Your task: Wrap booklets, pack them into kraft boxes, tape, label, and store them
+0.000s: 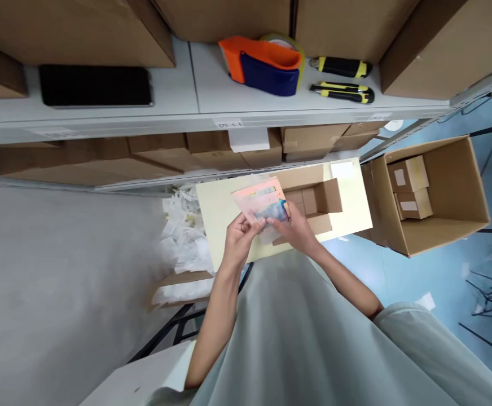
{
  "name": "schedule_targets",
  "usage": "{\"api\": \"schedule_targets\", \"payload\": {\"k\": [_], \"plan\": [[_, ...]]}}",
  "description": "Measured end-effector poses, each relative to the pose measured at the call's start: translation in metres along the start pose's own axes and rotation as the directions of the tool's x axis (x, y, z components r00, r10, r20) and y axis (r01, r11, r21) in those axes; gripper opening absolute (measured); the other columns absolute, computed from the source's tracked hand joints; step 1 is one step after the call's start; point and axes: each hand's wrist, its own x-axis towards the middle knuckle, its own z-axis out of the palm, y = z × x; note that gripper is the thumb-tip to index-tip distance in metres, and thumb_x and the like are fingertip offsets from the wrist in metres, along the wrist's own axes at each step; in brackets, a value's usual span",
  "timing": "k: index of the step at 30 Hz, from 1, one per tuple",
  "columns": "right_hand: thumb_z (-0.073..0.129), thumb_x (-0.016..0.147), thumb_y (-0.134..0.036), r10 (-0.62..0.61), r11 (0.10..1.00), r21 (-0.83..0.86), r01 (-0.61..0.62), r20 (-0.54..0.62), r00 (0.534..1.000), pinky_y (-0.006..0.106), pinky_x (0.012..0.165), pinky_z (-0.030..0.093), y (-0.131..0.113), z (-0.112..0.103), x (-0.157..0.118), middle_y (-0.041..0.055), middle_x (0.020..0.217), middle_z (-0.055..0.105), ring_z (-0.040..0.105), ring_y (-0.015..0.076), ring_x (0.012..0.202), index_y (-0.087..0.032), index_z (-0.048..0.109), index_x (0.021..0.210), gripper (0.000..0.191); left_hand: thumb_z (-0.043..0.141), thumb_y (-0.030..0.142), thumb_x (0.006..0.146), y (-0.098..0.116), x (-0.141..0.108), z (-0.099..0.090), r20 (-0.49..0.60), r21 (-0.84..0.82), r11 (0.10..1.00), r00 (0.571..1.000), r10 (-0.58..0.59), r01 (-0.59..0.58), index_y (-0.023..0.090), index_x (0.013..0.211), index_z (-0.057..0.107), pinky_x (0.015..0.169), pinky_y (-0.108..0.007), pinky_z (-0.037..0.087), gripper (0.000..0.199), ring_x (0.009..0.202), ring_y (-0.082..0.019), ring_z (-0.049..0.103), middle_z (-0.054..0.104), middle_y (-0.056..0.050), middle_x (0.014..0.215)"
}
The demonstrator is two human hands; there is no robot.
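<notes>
By the left hand (238, 237), thumb on top & fingers curled under, the lower edge of a pink-&-blue printed packet (258, 202) is being pinched; by the right hand (297, 228) its lower R side is being gripped, thumb also on the face, other fingers partly hidden. Progress, as far as can be judged: pkt is being handled but isn't yet being set down; whether it's being opened, closed or just checked can't be told. Pkt is being held right in the fingers, mostly jutting up past the thumbs, over the cream tabletop (210, 208). Just beside, R, an open cardboard box (334, 195) is being seen w/ flaps out, so no closing or taping done yet. Further out, small boxes (418, 202) are being held in a big carton (453, 180), R; a tape dispenser (267, 76) etc. is being borne by the shelf (123, 117) up top
</notes>
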Motion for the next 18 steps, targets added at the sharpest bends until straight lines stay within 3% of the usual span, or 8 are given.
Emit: {"api": "schedule_targets", "payload": {"k": [2,6,8,10,11,13,15,18], "plan": [[0.058,0.106,-0.061,-0.024,0.998,-0.055,0.022,-0.033,0.999,0.045,0.090,0.065,0.012,-0.032,-0.002,0.0052,0.107,0.074,0.072,0.0272,0.096,-0.024,0.059,0.125,0.041,0.097,0.065,0.073,-0.005,0.006,0.030,0.052,0.047,0.999,0.999,0.008,-0.011,0.019,0.111,0.080,0.091,-0.038,0.066,0.062,0.100,-0.026,0.077,0.083,-0.010,0.111],[0.045,0.114,-0.046,-0.156,0.953,-0.257,0.158,0.030,0.987,0.041,0.093,0.061,0.036,-0.082,0.001,0.0089,0.115,0.066,0.066,0.0259,0.101,-0.024,0.054,0.123,0.025,0.091,0.073,0.077,-0.005,0.019,0.058,0.056,0.250,0.954,0.986,0.159,-0.168,0.022,0.140,0.072,0.103,-0.045,0.064,0.084,0.124,-0.033,0.075,0.075,-0.016,0.141],[0.040,0.115,-0.036,-0.190,0.891,-0.392,0.230,0.138,0.972,0.042,0.097,0.059,0.046,-0.101,0.012,0.0115,0.119,0.062,0.063,0.0276,0.105,-0.024,0.055,0.123,0.021,0.092,0.069,0.079,0.001,0.027,0.061,0.052,0.459,0.821,0.934,0.355,-0.338,0.028,0.159,0.059,0.119,-0.053,0.056,0.096,0.150,-0.038,0.059,0.059,-0.018,0.164],[0.040,0.114,-0.027,-0.205,0.806,-0.496,0.323,0.278,0.938,0.044,0.100,0.058,0.054,-0.114,0.030,0.0131,0.122,0.060,0.061,0.0294,0.111,-0.022,0.057,0.124,0.021,0.092,0.059,0.084,0.007,0.039,0.063,0.185,0.657,0.594,0.863,0.470,-0.465,0.033,0.163,0.056,0.133,-0.062,0.038,0.091,0.167,-0.040,0.037,0.049,-0.014,0.174],[0.041,0.113,-0.023,-0.208,0.762,-0.528,0.376,0.350,0.913,0.045,0.102,0.057,0.058,-0.119,0.041,0.0137,0.124,0.060,0.060,0.0299,0.114,-0.022,0.058,0.125,0.021,0.089,0.054,0.088,0.007,0.046,0.063,0.279,0.712,0.485,0.839,0.467,-0.507,0.034,0.161,0.060,0.137,-0.065,0.029,0.081,0.169,-0.040,0.033,0.052,-0.011,0.173],[0.043,0.110,-0.016,-0.197,0.679,-0.568,0.466,0.470,0.860,0.045,0.107,0.056,0.064,-0.123,0.063,0.0147,0.129,0.061,0.059,0.0301,0.119,-0.020,0.060,0.128,0.025,0.079,0.045,0.097,0.003,0.061,0.066,0.409,0.757,0.355,0.821,0.399,-0.549,0.036,0.148,0.071,0.139,-0.065,0.023,0.053,0.162,-0.038,0.044,0.068,-0.009,0.156],[0.045,0.108,-0.010,-0.148,0.625,-0.596,0.505,0.544,0.826,0.044,0.112,0.053,0.069,-0.123,0.080,0.0165,0.134,0.062,0.059,0.0300,0.123,-0.017,0.062,0.132,0.030,0.066,0.038,0.104,-0.009,0.072,0.069,0.428,0.785,0.335,0.846,0.317,-0.522,0.034,0.135,0.080,0.135,-0.061,0.031,0.034,0.142,-0.035,0.063,0.080,-0.009,0.131],[0.046,0.108,-0.007,0.010,0.564,-0.679,0.471,0.576,0.818,0.045,0.119,0.049,0.072,-0.113,0.096,0.0214,0.149,0.062,0.060,0.0312,0.135,-0.012,0.064,0.141,0.038,0.056,0.032,0.107,-0.032,0.082,0.075,0.354,0.853,0.339,0.918,0.181,-0.396,0.030,0.118,0.086,0.121,-0.053,0.047,0.032,0.120,-0.033,0.069,0.082,-0.013,0.114]]}}
